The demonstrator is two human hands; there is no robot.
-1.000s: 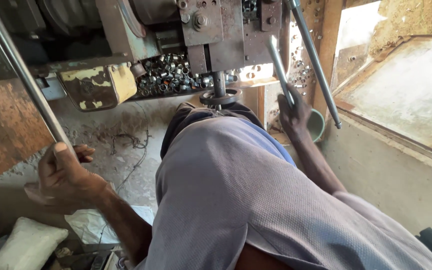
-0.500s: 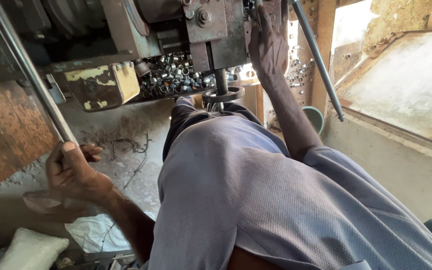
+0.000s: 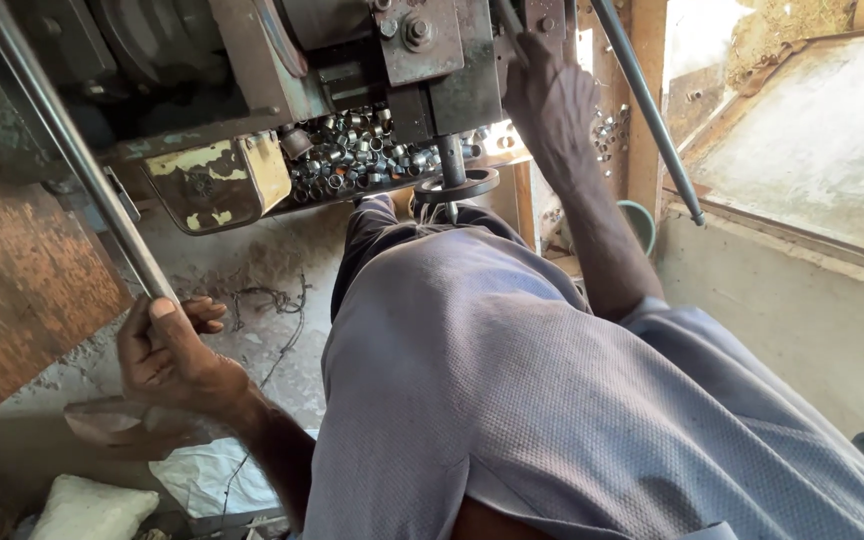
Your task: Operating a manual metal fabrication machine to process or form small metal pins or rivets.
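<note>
The long steel lever rod [image 3: 72, 150] ran out of the frame at the upper left, so its top end was cut off. The left hand [image 3: 167, 350] wrapped its lower end, hiding it. The right hand [image 3: 552, 100] reached to the top edge of the frame; what its fingers gripped there could not be told. The person's shirt [image 3: 552, 400] covered the lower machine and floor.

Smooth, dull metal is seen in the long rod [image 3: 72, 150]; glossy metal in the small rings [image 3: 352, 160]; matt woven cloth in the shirt [image 3: 512, 400].
</note>
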